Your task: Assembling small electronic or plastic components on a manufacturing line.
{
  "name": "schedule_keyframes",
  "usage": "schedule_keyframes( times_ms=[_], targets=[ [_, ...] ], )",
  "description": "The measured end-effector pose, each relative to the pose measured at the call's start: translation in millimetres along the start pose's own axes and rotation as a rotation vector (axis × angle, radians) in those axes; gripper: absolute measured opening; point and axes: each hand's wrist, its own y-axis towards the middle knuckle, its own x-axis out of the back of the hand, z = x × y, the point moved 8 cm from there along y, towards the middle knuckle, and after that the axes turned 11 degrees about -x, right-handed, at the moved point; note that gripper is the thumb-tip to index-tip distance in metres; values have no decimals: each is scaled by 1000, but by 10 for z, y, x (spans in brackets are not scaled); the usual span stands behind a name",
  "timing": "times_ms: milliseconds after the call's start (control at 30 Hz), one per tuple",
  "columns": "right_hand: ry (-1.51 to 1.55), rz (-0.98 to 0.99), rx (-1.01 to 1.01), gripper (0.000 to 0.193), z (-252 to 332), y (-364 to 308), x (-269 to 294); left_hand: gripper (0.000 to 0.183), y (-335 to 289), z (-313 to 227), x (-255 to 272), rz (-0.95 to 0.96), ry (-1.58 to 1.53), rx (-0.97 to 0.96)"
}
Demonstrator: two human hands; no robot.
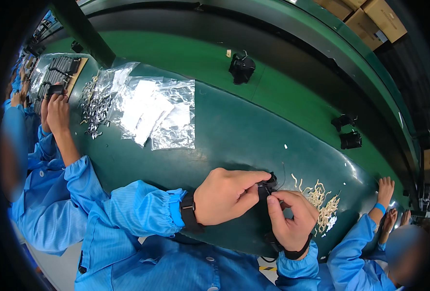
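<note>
My left hand (229,195) reaches across from the left and grips a small black part (269,182) between thumb and forefinger, just above the table. Up against that part is my right hand (294,218), thumb and forefinger pinched together. Whatever sits between the right fingertips is too small to make out. A thin dark wire (283,175) curves up from beside the black part. Right of my hands lies a loose pile of short cream-coloured wires (324,206), with small white bits (331,222) at its edge.
Clear plastic bags with white sheets (144,111) lie on the green table (224,126), beside a heap of small metal pieces (96,104). Black parts (242,68) rest on the green strip beyond. A co-worker's hand (57,114) holds a black piece at left; another's hand (385,190) is at right.
</note>
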Motion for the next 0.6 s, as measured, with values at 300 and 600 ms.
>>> schedule_keyframes(
  times_ms=[300, 600],
  targets=[
    [-12, -61, -46, 24, -137, -47, -62, 37, -43, -27, -5, -48, 14, -26],
    [116, -100, -118, 25, -288, -51, -52, 40, -28, -87, -30, -17, -51, -31]
  ],
)
